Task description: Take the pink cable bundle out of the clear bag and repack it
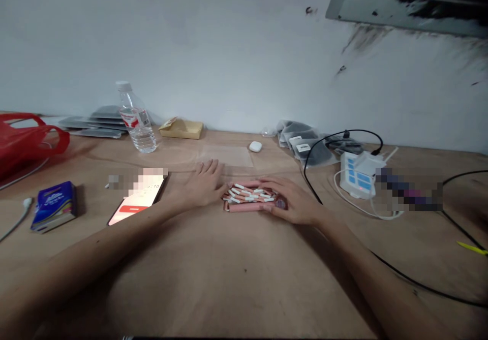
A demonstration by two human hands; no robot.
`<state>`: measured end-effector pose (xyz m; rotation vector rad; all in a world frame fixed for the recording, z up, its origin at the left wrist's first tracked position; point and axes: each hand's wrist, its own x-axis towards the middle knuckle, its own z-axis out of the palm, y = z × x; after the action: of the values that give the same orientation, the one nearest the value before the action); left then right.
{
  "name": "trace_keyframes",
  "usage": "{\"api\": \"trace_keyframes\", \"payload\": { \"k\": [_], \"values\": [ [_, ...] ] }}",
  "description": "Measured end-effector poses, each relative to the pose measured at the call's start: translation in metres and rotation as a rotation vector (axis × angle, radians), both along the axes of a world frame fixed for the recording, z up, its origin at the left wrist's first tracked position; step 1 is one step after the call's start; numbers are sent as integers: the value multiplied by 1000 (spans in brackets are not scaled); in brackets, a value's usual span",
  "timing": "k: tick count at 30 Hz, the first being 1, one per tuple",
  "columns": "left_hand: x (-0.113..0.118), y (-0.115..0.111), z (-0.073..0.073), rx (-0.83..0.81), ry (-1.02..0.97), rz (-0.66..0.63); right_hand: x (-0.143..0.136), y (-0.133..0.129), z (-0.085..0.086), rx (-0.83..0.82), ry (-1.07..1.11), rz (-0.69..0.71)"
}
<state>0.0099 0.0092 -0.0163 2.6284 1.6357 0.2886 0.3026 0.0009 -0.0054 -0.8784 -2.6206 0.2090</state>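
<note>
A small pink case (244, 208) lies on the table between my hands, filled with several short sticks (249, 193), white at one part and reddish at the other. My right hand (293, 200) grips the case's right end, fingers on the far side and thumb along the near side. Flat on the table to the left lies my left hand (204, 185), fingers stretched out and thumb at the case's left end. Its fingertips reach the near edge of a clear plastic sheet (229, 154). What kind of sticks they are I cannot tell.
Left stand a phone (133, 205), a blue tissue pack (55, 205), a water bottle (139, 124) and a red bag (26, 142). Behind are a cardboard box (183, 129) and a white earbud case (255, 147). Grey packets (305, 142), a power strip (356, 175) and cables lie right.
</note>
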Motion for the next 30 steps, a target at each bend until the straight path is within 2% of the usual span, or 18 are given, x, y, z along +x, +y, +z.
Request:
{"api": "trace_keyframes", "payload": {
  "k": [3,8,11,16,20,24,27,30],
  "values": [
    [7,-6,3,73,52,-4,-16,-8,-3,-3,9,-54],
    [20,-16,11,176,80,63,-32,-10,-21,42,-85,-75],
    [20,-16,10,200,69,92,-26,-4,-22,37,-109,-63],
    [18,-14,8,144,49,83,1,7,-13,-21,-125,-53],
    [20,-16,21,121,73,188,15,10,-9,-42,-76,-155],
    [19,-17,33,138,95,207,4,5,-9,-37,-84,-178],
    [19,-13,26,147,97,172,-7,2,-12,-23,-135,-172],
    [22,-7,11,145,90,196,-10,2,-14,-15,-145,-179]
  ]
}}
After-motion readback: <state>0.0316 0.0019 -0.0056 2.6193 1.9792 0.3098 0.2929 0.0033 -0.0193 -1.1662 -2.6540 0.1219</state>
